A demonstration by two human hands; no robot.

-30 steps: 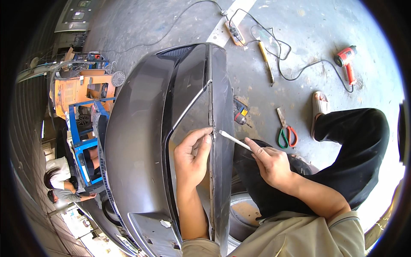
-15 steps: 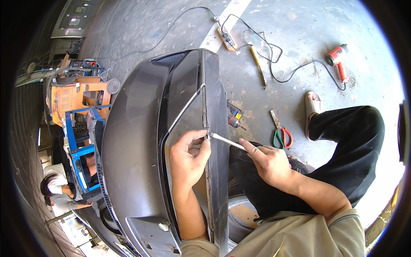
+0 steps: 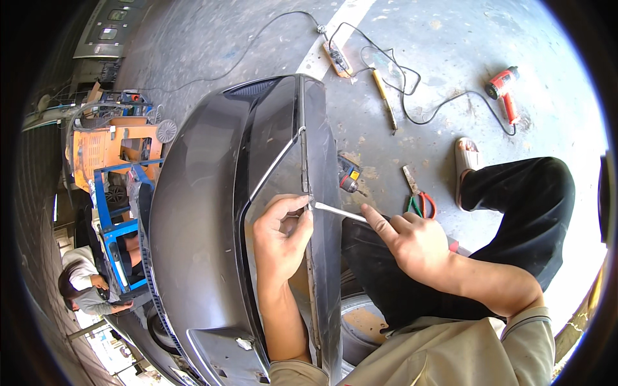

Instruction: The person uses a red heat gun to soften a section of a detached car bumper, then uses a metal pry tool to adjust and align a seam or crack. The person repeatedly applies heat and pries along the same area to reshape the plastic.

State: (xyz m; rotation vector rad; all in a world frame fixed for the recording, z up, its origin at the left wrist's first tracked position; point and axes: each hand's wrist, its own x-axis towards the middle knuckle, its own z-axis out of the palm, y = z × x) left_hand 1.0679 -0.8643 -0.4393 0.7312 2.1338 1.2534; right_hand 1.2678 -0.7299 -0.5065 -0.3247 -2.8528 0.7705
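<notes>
A dark grey car bumper (image 3: 193, 186) with a thin chrome strip lies lengthwise in front of me. At its right-hand edge (image 3: 304, 161), my left hand (image 3: 281, 235) is closed in a pinch, thumb and index finger meeting on a small spot. What they pinch is too small to make out. My right hand (image 3: 418, 248) grips a screwdriver (image 3: 341, 211), index finger stretched along the pale shaft. Its tip points left and sits at or very near the left fingertips; contact cannot be told. A bit of red shows behind the right hand, and the handle is mostly hidden.
On the floor lie scissors (image 3: 412, 183) with red and green handles, a power drill (image 3: 349, 174), a yellow-handled tool (image 3: 385, 100), a power strip (image 3: 337, 59) and a corded red heat gun (image 3: 502, 82). An orange-and-blue cart (image 3: 116, 151) and another person (image 3: 87, 283) are at left.
My right hand has shifted slightly right and the screwdriver lies a little flatter. The left pinch holds its place on the edge. The whole view has slid slightly; the other person's arms have moved.
</notes>
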